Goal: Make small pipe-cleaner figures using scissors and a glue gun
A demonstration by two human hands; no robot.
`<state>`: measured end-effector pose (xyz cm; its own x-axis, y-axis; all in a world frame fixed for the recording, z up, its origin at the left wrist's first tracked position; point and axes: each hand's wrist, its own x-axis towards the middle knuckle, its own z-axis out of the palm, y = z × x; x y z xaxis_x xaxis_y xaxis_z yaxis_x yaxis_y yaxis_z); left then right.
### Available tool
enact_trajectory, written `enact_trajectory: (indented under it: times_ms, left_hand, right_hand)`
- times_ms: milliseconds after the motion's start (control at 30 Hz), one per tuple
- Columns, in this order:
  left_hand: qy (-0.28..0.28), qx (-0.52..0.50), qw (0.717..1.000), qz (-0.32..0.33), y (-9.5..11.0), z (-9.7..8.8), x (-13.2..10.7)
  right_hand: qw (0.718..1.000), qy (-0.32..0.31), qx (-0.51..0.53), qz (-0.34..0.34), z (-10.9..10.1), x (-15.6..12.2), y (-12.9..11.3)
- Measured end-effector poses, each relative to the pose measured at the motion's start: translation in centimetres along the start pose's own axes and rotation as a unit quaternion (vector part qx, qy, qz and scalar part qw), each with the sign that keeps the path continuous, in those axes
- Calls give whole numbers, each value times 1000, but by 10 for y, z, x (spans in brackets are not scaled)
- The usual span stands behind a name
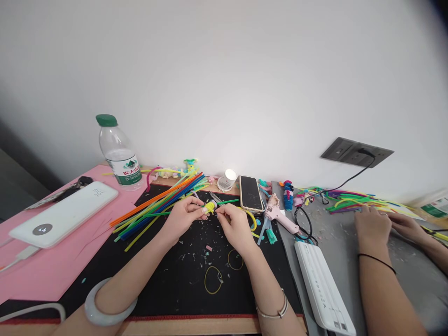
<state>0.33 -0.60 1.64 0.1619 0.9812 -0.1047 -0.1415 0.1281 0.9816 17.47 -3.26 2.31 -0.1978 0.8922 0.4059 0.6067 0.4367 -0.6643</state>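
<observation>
My left hand [184,217] pinches a small yellow pipe-cleaner piece [210,206] above the black mat [168,289]. A pale lilac bit shows at its upper end. Against its other side, the fingertips of my right hand [235,224] are closed; exactly what they grip there is partly hidden. Behind the hands lies a green pipe cleaner [228,201]. A bundle of orange, green, yellow and blue pipe cleaners [157,205] spreads beside my left hand. Two rubber bands [213,280] and fluff scraps are on the mat in front.
A water bottle [121,156] and white power bank [66,213] stand at left on pink board [49,275]. A paper cup [227,179], phone [251,193] and pink glue gun [280,217] line the back right. Another person's hands [374,226] work at far right, near another power bank [324,287].
</observation>
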Motion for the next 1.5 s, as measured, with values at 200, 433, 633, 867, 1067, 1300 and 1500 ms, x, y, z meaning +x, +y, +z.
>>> enact_trajectory:
  times_ms: [200, 433, 633, 867, 1067, 1300, 1500]
  left_hand:
    - [4, -101, 994, -43, -7, 0, 1]
    - [-12, -149, 987, -66, -17, -7, 6]
    - [-12, -167, 983, -79, -15, -6, 6]
    - [-37, -170, 982, -74, -15, -4, 4]
    - [-65, -171, 980, -72, -8, -1, 0]
    - [-74, -168, 982, -46, -8, -1, 1]
    - [-127, -197, 967, -96, -2, -5, 0]
  right_hand:
    - [1000, 6, 8, 1, 4, 0, 1]
    - [999, 4, 22, 24, 4, -1, 1]
    - [998, 4, 38, 41, 4, 1, 1]
    - [998, -4, 44, 32, 3, 2, -2]
    - [998, -27, 46, 15, 1, 1, -1]
    - [994, -47, 96, 33, 0, 2, 3]
    - [957, -109, 229, 141, -4, 3, 8]
